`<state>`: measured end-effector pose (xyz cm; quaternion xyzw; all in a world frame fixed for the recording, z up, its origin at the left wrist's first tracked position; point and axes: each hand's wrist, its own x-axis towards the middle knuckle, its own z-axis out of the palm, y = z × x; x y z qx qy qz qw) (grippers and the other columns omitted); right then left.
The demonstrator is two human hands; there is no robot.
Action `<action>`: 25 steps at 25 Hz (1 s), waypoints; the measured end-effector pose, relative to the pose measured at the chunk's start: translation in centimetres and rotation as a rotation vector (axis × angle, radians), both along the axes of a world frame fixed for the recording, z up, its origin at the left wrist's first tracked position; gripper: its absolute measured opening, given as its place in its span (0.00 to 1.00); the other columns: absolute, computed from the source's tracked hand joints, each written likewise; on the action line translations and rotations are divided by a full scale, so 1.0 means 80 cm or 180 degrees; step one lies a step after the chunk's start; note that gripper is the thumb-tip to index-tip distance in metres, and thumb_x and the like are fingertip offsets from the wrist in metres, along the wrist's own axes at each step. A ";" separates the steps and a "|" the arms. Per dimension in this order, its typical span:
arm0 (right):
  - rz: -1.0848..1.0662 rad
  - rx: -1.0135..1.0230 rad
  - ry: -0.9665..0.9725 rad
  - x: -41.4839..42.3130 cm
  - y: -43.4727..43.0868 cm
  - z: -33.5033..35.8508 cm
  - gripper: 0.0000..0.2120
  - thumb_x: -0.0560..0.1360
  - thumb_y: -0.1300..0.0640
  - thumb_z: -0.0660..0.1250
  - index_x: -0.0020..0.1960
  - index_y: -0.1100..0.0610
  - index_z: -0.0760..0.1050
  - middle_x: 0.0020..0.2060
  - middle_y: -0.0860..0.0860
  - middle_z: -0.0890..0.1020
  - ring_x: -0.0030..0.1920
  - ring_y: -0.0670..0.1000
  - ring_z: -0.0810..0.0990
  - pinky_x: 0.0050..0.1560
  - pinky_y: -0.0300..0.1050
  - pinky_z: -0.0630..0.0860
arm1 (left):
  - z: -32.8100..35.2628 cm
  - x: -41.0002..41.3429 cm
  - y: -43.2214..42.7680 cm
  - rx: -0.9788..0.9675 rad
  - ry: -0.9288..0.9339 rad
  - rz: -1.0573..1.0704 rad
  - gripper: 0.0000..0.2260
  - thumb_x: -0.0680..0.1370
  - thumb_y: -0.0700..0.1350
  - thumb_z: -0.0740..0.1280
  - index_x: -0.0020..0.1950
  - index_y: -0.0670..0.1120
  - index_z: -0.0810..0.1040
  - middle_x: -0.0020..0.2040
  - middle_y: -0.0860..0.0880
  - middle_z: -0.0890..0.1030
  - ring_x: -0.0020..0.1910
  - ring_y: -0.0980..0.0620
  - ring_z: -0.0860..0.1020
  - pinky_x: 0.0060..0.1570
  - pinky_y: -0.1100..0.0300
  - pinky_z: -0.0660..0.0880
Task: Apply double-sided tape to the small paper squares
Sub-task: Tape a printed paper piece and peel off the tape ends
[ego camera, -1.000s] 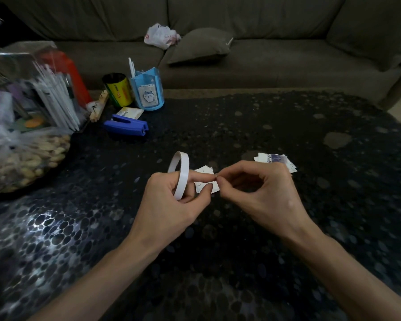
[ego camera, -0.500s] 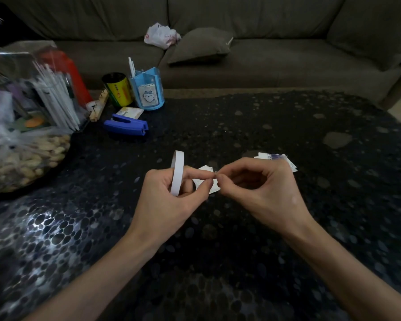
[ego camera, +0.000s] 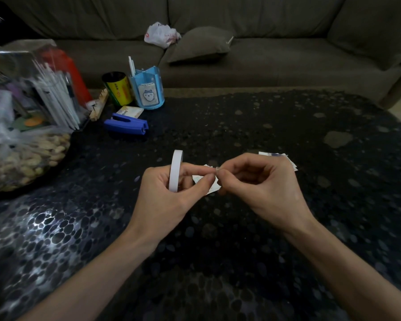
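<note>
Head view: over the dark pebbled table (ego camera: 218,251), a paper square (ego camera: 212,186) is pinched between thumb and forefinger of the left hand (ego camera: 164,195), on whose fingers the double-sided tape roll (ego camera: 176,170) is hung. Its upper corner is nipped by the curled right hand (ego camera: 259,184). Being light, limp and easily creased, it is best held by the edges. More squares (ego camera: 278,156) lie just beyond.

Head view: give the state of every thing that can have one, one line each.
tape roll, on edge, held in the left hand.
paper square, off the table, pinched by left thumb and forefinger; right hand pinches its top edge.
paper pile, lying on the table behind the right hand.
stapler, closed, lying flat.
pen holder, upright, a white pen in it.
yellow can, upright.
</note>
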<state>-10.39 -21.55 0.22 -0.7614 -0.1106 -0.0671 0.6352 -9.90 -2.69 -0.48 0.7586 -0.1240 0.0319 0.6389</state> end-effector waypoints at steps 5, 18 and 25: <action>-0.0026 0.0331 0.0184 0.001 0.003 -0.002 0.02 0.76 0.64 0.75 0.45 0.59 0.86 0.37 0.52 0.88 0.38 0.49 0.87 0.44 0.38 0.82 | 0.005 -0.004 -0.004 -0.0421 0.0341 -0.0026 0.12 0.69 0.55 0.75 0.48 0.52 0.90 0.34 0.29 0.68 0.31 0.42 0.64 0.34 0.57 0.68; -0.0159 0.0935 0.0486 0.003 0.009 -0.005 0.02 0.75 0.66 0.74 0.44 0.63 0.84 0.35 0.54 0.85 0.34 0.48 0.83 0.40 0.35 0.78 | -0.001 -0.005 -0.004 -0.0990 0.1025 -0.0054 0.15 0.69 0.51 0.75 0.52 0.47 0.89 0.26 0.51 0.67 0.26 0.56 0.60 0.30 0.57 0.56; -0.0440 0.0637 0.0504 0.007 0.002 -0.010 0.03 0.74 0.64 0.73 0.42 0.58 0.85 0.34 0.51 0.85 0.35 0.47 0.83 0.43 0.37 0.79 | -0.008 -0.001 -0.003 -0.0890 0.1169 -0.0043 0.10 0.73 0.48 0.74 0.52 0.47 0.89 0.28 0.48 0.65 0.26 0.55 0.59 0.29 0.59 0.57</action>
